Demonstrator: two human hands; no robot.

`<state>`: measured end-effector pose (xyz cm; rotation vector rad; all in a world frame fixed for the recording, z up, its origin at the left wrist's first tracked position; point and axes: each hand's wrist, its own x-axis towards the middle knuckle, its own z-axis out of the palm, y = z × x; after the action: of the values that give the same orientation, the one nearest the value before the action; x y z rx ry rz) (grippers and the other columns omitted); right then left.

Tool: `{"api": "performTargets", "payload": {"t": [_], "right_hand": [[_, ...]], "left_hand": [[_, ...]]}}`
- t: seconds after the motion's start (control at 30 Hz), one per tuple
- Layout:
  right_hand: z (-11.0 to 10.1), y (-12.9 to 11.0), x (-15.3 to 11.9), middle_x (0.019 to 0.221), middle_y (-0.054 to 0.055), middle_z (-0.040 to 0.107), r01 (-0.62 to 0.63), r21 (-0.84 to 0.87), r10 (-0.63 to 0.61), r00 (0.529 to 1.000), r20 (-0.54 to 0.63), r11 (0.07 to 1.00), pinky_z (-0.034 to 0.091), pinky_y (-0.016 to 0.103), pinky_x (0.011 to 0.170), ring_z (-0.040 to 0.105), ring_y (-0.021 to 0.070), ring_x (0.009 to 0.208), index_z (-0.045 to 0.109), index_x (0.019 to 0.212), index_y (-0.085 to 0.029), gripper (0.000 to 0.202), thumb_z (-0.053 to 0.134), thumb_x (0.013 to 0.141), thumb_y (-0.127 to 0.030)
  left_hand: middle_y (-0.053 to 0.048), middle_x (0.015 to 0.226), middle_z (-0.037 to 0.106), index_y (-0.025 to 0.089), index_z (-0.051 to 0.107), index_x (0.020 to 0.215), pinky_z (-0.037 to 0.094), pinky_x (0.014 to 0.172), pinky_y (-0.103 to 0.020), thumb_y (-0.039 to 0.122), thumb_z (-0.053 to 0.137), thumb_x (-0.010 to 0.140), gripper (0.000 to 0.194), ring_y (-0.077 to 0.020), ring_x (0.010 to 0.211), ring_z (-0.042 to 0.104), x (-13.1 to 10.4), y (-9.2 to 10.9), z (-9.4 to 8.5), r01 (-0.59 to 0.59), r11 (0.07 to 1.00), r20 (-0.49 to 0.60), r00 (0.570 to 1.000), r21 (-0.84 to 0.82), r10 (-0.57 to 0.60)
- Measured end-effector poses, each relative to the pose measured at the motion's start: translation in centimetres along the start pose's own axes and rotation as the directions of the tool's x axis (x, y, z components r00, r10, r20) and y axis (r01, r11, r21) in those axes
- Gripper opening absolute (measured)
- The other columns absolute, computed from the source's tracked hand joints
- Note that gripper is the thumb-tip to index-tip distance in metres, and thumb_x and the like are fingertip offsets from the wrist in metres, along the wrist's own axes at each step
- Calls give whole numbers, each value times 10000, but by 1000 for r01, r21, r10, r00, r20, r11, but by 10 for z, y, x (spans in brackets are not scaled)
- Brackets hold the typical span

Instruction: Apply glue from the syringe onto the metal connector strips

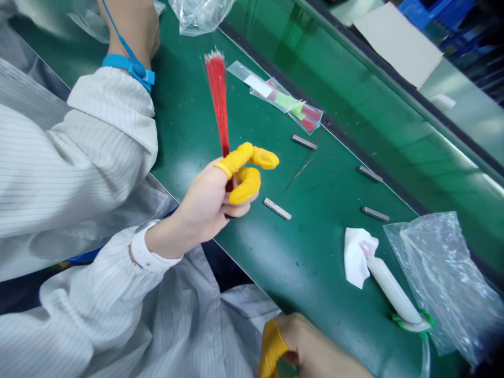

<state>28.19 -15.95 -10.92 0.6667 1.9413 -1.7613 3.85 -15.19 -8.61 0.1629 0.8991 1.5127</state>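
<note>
The right hand (311, 352), low at the tabletop (299, 262) edge, has its grip clenched on a small dark piece (286, 367), mostly hidden. It is probably light and stiff, best pinched by its edges. A co-worker's hand (212, 197) holds thin, floppy red wires (218, 100) upright.

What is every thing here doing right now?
left hand, pinching the red wire bundle
red wire bundle, upright, fanned on top
right hand, at picture's edge, grip unclear
white tube, lying, tip on white wipe
clear bag, crumpled
metal strip, lying flat
</note>
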Motion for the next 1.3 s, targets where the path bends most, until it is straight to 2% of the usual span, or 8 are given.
{"api": "performTargets", "payload": {"t": [0.07, 0.13, 0.17, 0.2, 0.27, 0.33, 0.57, 1.3], "right_hand": [[-6, 11, -7, 646, -5, 635, 91, 107, -95, 995, 39, 990, 420, 222, 522, 547, 118, 581, 736, 709, -265, 93, 720, 758, -342], [-19, 22, -4, 590, -21, 618, 286, 272, -234, 950, -206, 919, 455, 241, 569, 549, 117, 565, 718, 697, -271, 168, 713, 778, -419], [-26, 26, 1, 565, -34, 603, 411, 303, -253, 858, -446, 860, 465, 246, 587, 548, 114, 564, 701, 679, -275, 180, 722, 774, -427], [-34, 30, 9, 545, -49, 577, 532, 258, -215, 671, -710, 806, 452, 233, 560, 526, 103, 544, 684, 660, -273, 185, 737, 767, -415], [-50, 34, 30, 579, -55, 563, 592, 106, -94, 296, -950, 799, 412, 217, 506, 496, 89, 544, 675, 634, -256, 194, 814, 682, -383], [-63, 32, 53, 668, -51, 628, 589, 15, -116, 184, -976, 808, 438, 222, 581, 543, 96, 631, 710, 696, -278, 186, 856, 620, -364], [-74, 17, 87, 790, -16, 715, 350, -309, -412, 274, -869, 884, 448, 339, 740, 604, 161, 748, 722, 776, -277, 26, 742, 774, -261], [-71, 16, 85, 799, -4, 717, 235, -419, -475, 291, -830, 877, 464, 382, 783, 618, 181, 743, 704, 788, -257, 22, 721, 797, -267]], "left_hand": [[66, 367, 239, 141, 549, 622, 101, 331, -134, 211, 157, 1026, 567, -44, 318, 133, 2, 4, -1, -23, 1000, -29, 999, 12, 23], [66, 367, 246, 141, 556, 629, 103, 331, -133, 211, 171, 1025, 557, -44, 321, 135, 4, 3, -4, -26, 1000, -41, 999, 15, 27], [68, 369, 248, 140, 562, 638, 102, 331, -134, 206, 192, 1022, 537, -45, 325, 135, 4, 0, -6, -22, 1000, -40, 999, 14, 22], [70, 373, 251, 139, 570, 653, 103, 331, -134, 202, 218, 1018, 511, -46, 329, 137, 3, -5, -8, -12, 1000, -33, 999, 13, 13], [73, 388, 263, 137, 582, 686, 108, 331, -132, 208, 271, 1010, 455, -46, 339, 141, 2, -15, -14, 16, 1000, -10, 1000, 11, -16], [75, 409, 276, 134, 588, 716, 115, 333, -129, 224, 316, 1000, 404, -44, 349, 142, 1, -26, -20, 47, 999, -1, 999, 12, -47], [80, 441, 254, 131, 592, 751, 131, 330, -118, 241, 352, 976, 347, -54, 384, 121, 2, -41, -38, 82, 996, 12, 997, -21, -82], [77, 448, 272, 129, 606, 757, 123, 342, -133, 243, 399, 955, 309, -58, 396, 128, 0, -41, -43, 87, 995, 13, 996, -40, -86]]}}
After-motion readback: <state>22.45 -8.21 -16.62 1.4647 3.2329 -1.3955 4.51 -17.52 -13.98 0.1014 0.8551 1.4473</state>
